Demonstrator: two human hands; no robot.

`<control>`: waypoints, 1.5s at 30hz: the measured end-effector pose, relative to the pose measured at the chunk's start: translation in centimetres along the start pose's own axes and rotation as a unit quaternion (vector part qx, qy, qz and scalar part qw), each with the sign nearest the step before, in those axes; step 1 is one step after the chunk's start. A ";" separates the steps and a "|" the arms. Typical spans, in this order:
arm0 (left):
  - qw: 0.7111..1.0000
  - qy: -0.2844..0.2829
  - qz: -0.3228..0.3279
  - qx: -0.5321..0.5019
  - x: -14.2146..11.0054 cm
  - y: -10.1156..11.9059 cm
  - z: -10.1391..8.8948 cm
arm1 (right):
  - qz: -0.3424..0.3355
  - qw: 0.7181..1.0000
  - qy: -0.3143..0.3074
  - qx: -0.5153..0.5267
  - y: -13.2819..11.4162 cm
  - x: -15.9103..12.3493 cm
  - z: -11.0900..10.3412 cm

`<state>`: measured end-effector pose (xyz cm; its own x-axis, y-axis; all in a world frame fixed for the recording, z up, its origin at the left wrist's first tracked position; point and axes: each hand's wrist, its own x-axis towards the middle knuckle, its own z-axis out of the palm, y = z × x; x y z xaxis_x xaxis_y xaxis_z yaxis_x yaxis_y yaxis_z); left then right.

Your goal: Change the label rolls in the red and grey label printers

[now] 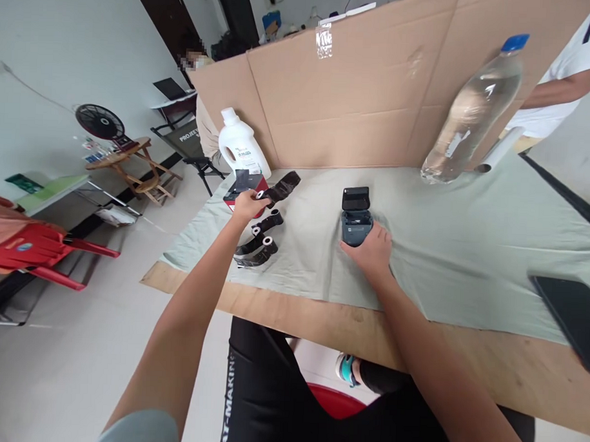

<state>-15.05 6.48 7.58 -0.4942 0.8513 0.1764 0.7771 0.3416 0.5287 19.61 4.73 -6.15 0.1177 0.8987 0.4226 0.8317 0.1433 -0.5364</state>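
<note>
My left hand (247, 207) is closed on a roll of black film (283, 188) with a white core, its loose strip sticking out to the right. Behind that hand stands a black and red box (257, 181), partly covered by the fingers. Several more black rolls (268, 221) with white cores lie on the cloth just below it. My right hand (377, 249) grips the right side of a small dark portable printer (356, 232), which rests on the cloth. The printer's lid (356, 198) is flipped up, baring the compartment inside.
A cardboard panel (347, 107) stands along the table's far side. Before it are a white jug (244, 145) at left and a large water bottle (477, 111) at right. A black phone (570, 314) lies at the right edge. Two other people are beyond the panel.
</note>
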 end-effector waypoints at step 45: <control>0.792 -0.220 0.030 -0.569 -10.6 11.4 10.1 | -0.211 0.960 -0.031 0.182 -4.7 5.0 -10.2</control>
<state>2.99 5.36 3.39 -0.0914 0.9943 0.0550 -0.1833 -0.0711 0.9805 21.85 4.29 5.96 -0.2300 0.7497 0.6206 0.5525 0.6255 -0.5509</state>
